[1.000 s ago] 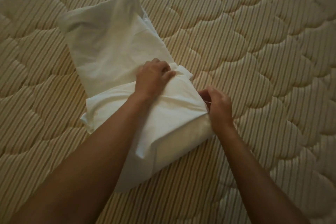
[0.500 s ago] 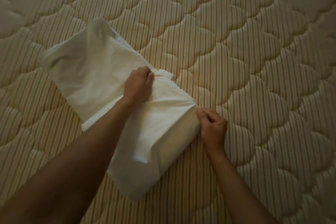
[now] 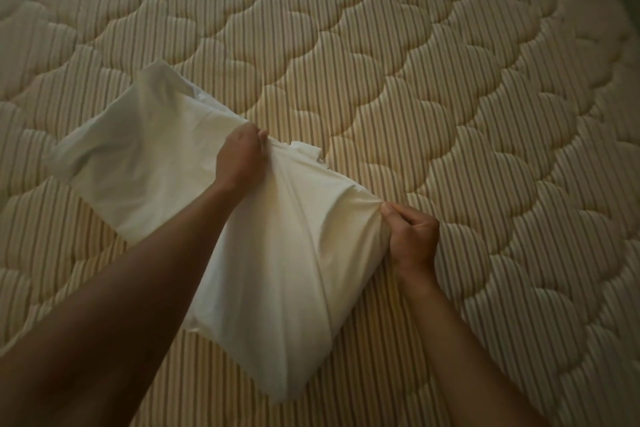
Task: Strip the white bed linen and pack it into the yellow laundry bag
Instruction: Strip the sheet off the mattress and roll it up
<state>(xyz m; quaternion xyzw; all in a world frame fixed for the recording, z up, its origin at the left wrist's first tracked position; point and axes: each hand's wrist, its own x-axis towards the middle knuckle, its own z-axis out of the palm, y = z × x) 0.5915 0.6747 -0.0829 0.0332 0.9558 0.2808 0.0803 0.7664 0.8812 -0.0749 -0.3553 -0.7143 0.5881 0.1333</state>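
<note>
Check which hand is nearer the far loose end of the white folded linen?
Left. The left hand grips the white folded linen mid-length, beside its far loose end; the right hand pinches the near right corner.

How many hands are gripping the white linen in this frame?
2. The left hand grips the white linen at its upper edge; the right hand pinches its right-side edge.

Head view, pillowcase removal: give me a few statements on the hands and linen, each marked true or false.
1. The left hand grips the white pillowcase. True.
2. The right hand is open and rests flat on the quilted mattress. False: it pinches the pillowcase's edge.
3. The yellow laundry bag lies beside the pillow. False: no bag is in view.
4. The pillow lies on the mattress. True.
</note>
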